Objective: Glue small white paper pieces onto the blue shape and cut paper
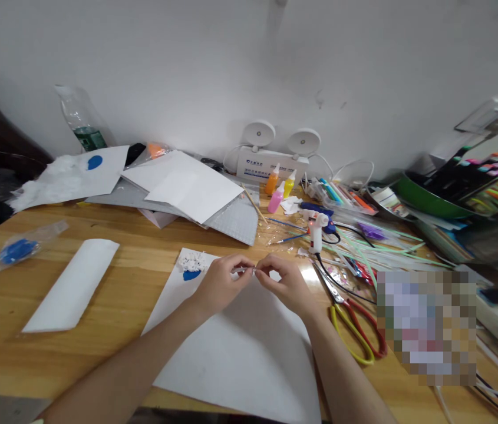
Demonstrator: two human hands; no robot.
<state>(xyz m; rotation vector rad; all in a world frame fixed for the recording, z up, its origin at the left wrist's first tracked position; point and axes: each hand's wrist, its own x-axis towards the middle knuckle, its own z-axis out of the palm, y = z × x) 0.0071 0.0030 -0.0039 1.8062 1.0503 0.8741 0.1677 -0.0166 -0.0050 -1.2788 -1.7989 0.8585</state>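
My left hand (222,281) and my right hand (286,282) meet over a white sheet of paper (240,353) on the wooden table (134,282). Both pinch a small thin pale thing (249,270) between their fingertips; I cannot make out what it is. Just left of my left hand, on the sheet's far corner, lies a blue patch with white bits (191,268) around it.
Red and yellow scissors (355,321) lie right of the sheet. A white glue gun (316,229), small paint bottles (277,191), straws and pens crowd the right. A folded white strip (72,285), a bag of blue stuff (19,248) and stacked papers (187,185) lie left and behind.
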